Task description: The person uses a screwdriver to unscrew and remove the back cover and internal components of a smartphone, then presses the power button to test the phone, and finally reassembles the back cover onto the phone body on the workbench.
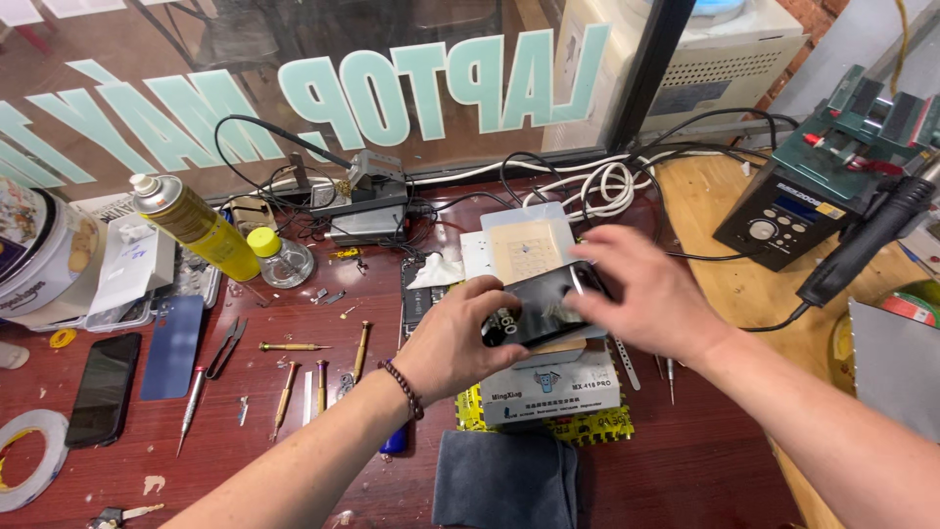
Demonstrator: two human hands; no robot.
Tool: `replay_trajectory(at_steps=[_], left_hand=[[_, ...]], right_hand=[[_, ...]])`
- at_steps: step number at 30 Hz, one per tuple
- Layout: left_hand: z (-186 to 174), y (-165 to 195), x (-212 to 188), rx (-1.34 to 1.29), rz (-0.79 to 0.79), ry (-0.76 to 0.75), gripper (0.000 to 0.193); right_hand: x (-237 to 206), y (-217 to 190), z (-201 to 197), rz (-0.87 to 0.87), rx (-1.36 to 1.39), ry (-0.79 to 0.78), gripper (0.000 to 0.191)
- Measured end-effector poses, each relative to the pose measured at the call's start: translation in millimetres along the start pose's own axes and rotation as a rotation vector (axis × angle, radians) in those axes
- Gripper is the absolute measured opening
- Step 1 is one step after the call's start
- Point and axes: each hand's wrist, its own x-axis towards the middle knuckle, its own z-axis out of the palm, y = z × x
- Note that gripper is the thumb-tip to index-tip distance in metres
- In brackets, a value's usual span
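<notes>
Both hands clasp a black phone (541,312) above the white box (553,385): left hand (458,338) at its near end, right hand (641,294) at the far. A slip could drop it onto the screwdrivers (323,377) left of the box.

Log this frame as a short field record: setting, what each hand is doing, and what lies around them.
setting: cluttered red-brown workbench by a window
left hand: grips the near end of a black phone
right hand: on the phone's far end
under phone: white box
left of hands: screwdrivers, yellow spray can, second phone
right: soldering station
</notes>
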Motion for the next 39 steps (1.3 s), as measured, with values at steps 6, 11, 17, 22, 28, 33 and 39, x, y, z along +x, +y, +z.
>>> replay_trajectory(at_steps=[6,11,17,22,28,33,39], left_hand=[[1.4,8.7,-7.9,0.039,-0.233,-0.005,0.111],[1.9,-0.6,-7.0,-0.282,-0.612,-0.097,0.116],[-10.7,-11.5,0.0,-0.821,-0.580,0.155,0.084],[-33.8,4.9,30.3,-1.658,-0.543,0.446,0.078],[-49.4,32.9,67.4,-1.749,-0.435,0.461,0.079],[-53.2,36.8,70.5,-1.677,-0.337,0.420,0.082],[-51.5,33.3,71.8,-1.646,-0.289,0.378,0.083]], right_hand=[[26.6,2.3,-0.3,-0.207,-0.048,-0.471,0.076],[46.1,-1.9,-9.4,-0.264,-0.082,-0.531,0.080],[51.9,-26.6,-30.3,-0.310,-0.043,-0.327,0.071],[47.9,-78.3,-15.4,0.130,0.130,-0.153,0.069],[45.4,-117.3,-12.2,0.199,0.231,0.008,0.070],[48.9,-124.7,-28.1,0.227,0.186,-0.020,0.069],[50.8,-135.7,-28.8,0.337,0.140,-0.021,0.071]])
